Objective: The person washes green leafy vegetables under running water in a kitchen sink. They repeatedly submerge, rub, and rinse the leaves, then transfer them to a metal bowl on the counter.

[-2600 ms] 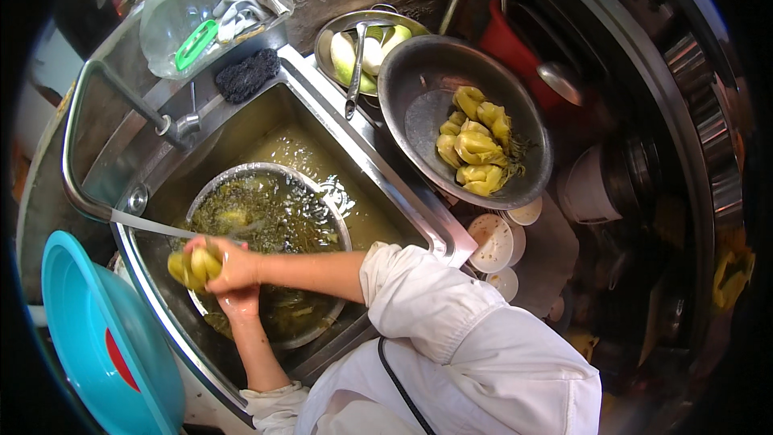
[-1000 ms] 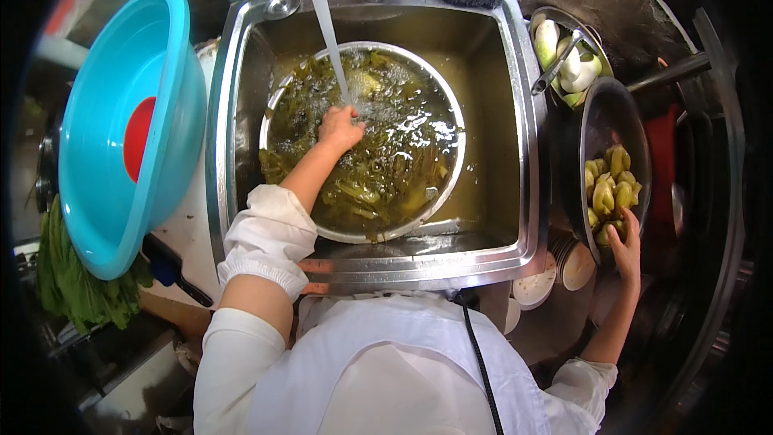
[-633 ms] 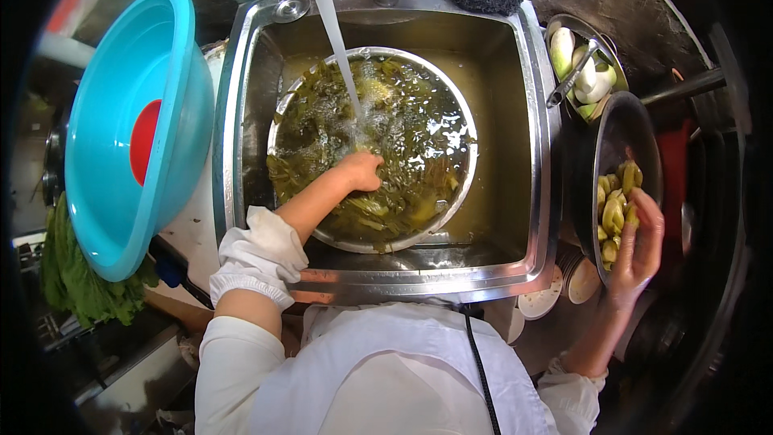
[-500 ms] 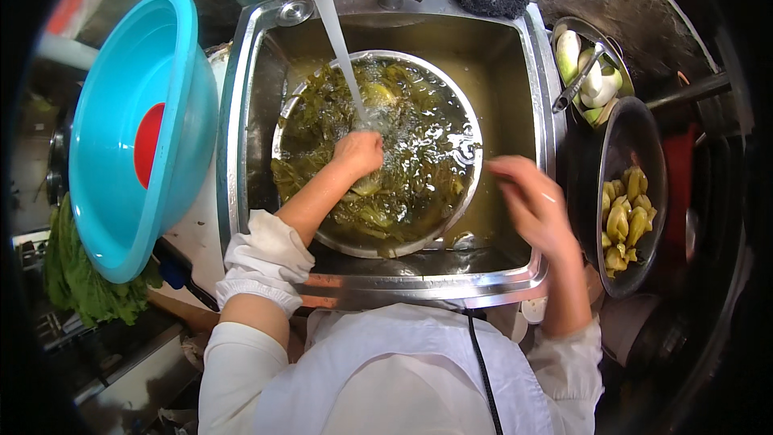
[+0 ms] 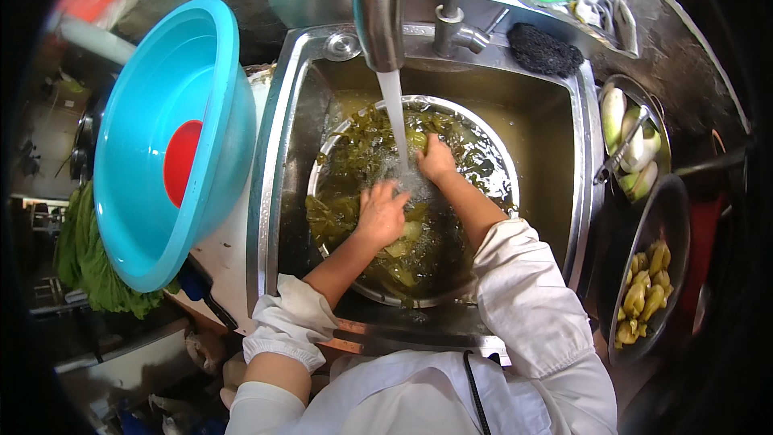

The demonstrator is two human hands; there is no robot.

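Observation:
A round steel basin [image 5: 513, 185] full of water and dark olive-green leafy greens [image 5: 346, 149] stands in the metal sink. From the faucet [image 5: 385, 24] a stream of water falls into it, just between my hands. My left hand [image 5: 382, 213] is over the left-middle of the basin, its fingers spread among the wet leaves and holding nothing visible. Farther in, my right hand [image 5: 436, 158] is closed at the water's surface, gripping some greens beside a pale green piece. The fingertips of both hands are partly hidden by water and leaves.
A turquoise tub [image 5: 145, 145] with a red item [image 5: 182, 163] inside leans at the left, near fresh leafy greens [image 5: 105, 266] and a knife [image 5: 211, 298]. At right are a bowl of pale long vegetables [image 5: 613, 121] and a dark pan [image 5: 680, 209] of yellowish pickled vegetables. A black scrubber [image 5: 544, 50] rests behind the sink.
My right hand has come from beyond the basin's right rim into the greens and closed. My left hand has drawn nearer to me and opened from a fist. The view has shifted.

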